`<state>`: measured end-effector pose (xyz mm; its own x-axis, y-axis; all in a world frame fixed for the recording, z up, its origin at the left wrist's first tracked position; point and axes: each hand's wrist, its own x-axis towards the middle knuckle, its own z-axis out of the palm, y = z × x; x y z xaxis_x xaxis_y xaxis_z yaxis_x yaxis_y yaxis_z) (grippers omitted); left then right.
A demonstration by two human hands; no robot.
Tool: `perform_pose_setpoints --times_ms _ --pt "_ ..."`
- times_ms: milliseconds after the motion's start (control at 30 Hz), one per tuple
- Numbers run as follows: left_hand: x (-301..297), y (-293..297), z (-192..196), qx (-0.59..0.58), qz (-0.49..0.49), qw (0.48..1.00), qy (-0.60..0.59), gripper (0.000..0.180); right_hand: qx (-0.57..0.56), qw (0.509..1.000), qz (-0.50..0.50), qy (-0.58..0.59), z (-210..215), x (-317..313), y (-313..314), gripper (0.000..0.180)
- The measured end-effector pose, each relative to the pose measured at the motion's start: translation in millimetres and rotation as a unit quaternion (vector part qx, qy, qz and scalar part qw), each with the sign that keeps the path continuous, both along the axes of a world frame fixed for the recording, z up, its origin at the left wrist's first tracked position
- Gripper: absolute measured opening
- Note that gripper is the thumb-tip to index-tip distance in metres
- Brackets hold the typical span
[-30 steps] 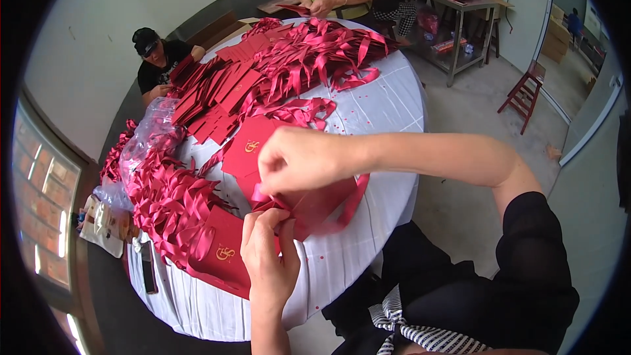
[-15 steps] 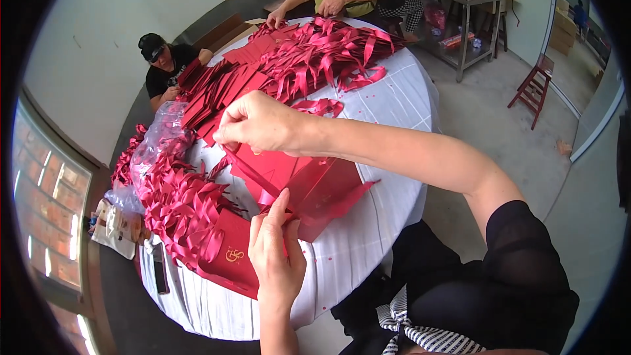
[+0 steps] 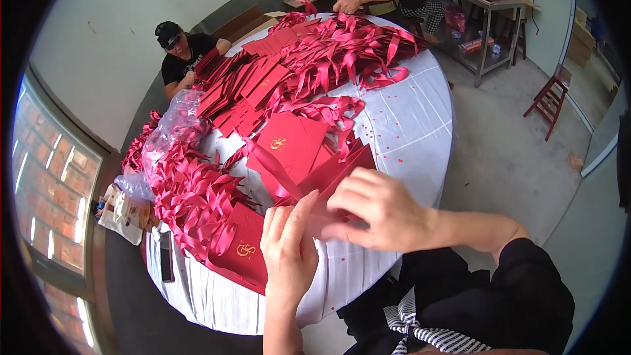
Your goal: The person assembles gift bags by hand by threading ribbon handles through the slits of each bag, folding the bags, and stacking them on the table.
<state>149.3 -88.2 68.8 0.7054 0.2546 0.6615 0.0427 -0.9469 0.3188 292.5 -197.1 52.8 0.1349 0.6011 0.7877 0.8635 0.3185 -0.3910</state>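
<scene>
My left hand [image 3: 289,243] is closed at the near edge of a red paper gift bag [image 3: 345,167], pinching a red ribbon [image 3: 273,164] between thumb and fingers. The ribbon runs up and away to the left from that pinch. Just right of it is my right hand [image 3: 388,210], its fingers curled over the bag's near side. Motion smears its thumb and fingertips, so whether they grip anything is unclear. Beyond the bag lies a flat red bag [image 3: 287,141] with a gold emblem. Another red bag [image 3: 243,250] rests beside my left hand.
The round table has a white cloth [image 3: 417,115] dotted with red bits. A ribbon-handled pile [image 3: 190,190] lies left, with more bags [image 3: 342,49] at the far side. A phone [image 3: 167,256] lies near the left edge. Two people [image 3: 181,59] work across the table.
My right hand has come down from above the bags to beside my left hand. My left hand stays at the bag. The far person's hand has lifted a ribbon.
</scene>
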Motion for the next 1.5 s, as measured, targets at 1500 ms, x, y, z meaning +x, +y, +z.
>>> perform_pose_setpoints --times_ms 1500 --pt "39 29 29 -0.206 -0.047 0.973 0.093 0.017 -0.083 0.810 0.192 0.548 -21 13 -1 0.024"
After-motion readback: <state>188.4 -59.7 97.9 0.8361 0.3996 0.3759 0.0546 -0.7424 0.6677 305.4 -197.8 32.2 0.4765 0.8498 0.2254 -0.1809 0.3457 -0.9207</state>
